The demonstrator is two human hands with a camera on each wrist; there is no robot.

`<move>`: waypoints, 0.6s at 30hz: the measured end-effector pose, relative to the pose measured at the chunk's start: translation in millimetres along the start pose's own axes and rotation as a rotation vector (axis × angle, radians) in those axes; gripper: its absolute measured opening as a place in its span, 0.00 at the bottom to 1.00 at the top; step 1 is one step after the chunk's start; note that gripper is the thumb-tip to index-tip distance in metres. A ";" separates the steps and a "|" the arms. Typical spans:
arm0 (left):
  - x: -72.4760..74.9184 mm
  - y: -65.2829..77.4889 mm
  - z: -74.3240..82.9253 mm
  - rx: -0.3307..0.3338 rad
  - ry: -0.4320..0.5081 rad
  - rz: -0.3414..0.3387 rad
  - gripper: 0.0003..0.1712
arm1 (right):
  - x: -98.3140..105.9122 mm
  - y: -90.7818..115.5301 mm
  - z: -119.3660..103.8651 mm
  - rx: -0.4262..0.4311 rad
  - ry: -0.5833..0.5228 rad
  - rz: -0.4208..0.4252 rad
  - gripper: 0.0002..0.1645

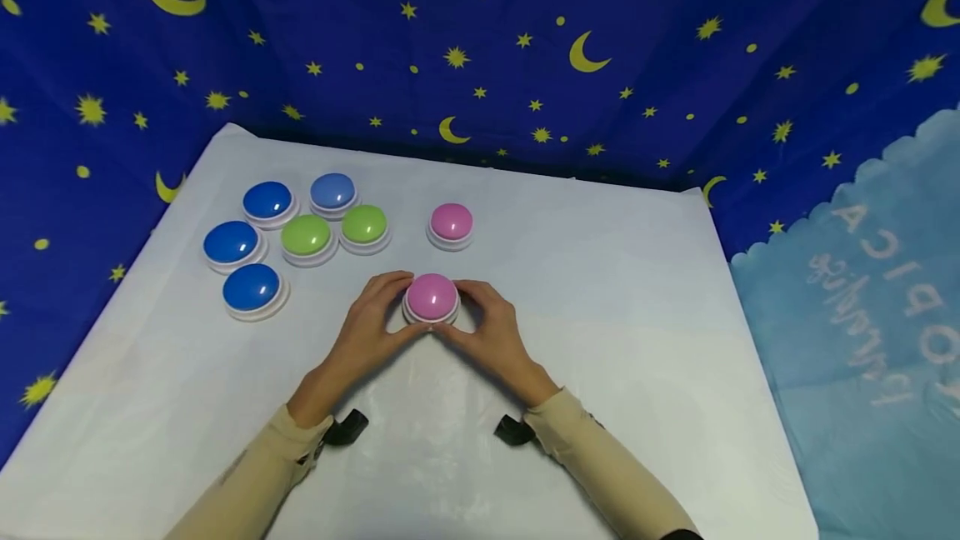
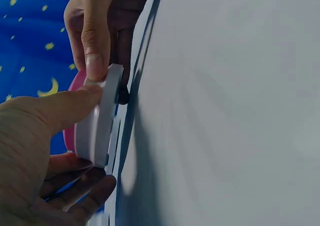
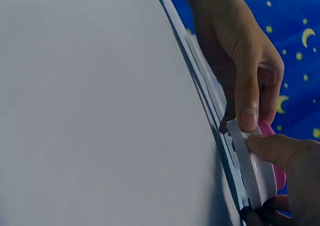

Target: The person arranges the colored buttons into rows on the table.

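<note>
A pink push button (image 1: 432, 297) with a white round base is held between both hands near the middle of the table. My left hand (image 1: 369, 319) grips its left side, thumb at the front of the base and fingers round the back. On the other side my right hand (image 1: 491, 332) grips it the same way, the two thumbs almost meeting. In the left wrist view the white base (image 2: 100, 121) shows side-on, close above the tabletop; whether it touches cannot be told. Behind it stands a second pink button (image 1: 452, 223), apart from both hands.
To the left, two green buttons (image 1: 306, 237) stand among several blue buttons (image 1: 252, 288), some nearly touching. A white cloth covers the table (image 1: 637, 340). A dark blue curtain (image 1: 390, 40) with stars and moons hangs behind, and a light blue printed cloth (image 1: 862, 340) lies at right.
</note>
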State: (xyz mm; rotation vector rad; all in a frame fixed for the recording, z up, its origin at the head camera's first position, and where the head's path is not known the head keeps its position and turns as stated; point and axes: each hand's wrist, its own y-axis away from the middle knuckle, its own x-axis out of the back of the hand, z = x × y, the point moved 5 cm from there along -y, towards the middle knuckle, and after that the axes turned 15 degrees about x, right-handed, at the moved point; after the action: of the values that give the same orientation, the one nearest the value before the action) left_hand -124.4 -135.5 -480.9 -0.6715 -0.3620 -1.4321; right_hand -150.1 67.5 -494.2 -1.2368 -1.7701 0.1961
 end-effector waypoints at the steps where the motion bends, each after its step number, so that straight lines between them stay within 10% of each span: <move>1: -4.9 -3.7 3.0 -0.008 0.000 -0.017 0.41 | 5.0 2.2 3.1 -0.006 0.011 0.006 0.38; 18: -78.9 -64.3 43.4 -0.008 0.035 -0.143 0.40 | 71.0 16.9 53.5 -0.128 -0.017 0.152 0.40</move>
State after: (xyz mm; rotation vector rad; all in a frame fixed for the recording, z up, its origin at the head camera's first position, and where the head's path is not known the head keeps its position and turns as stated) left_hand -190.4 -46.7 -482.3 -0.6365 -0.3828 -1.5797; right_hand -183.3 151.7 -491.4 -1.4667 -1.7258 0.1835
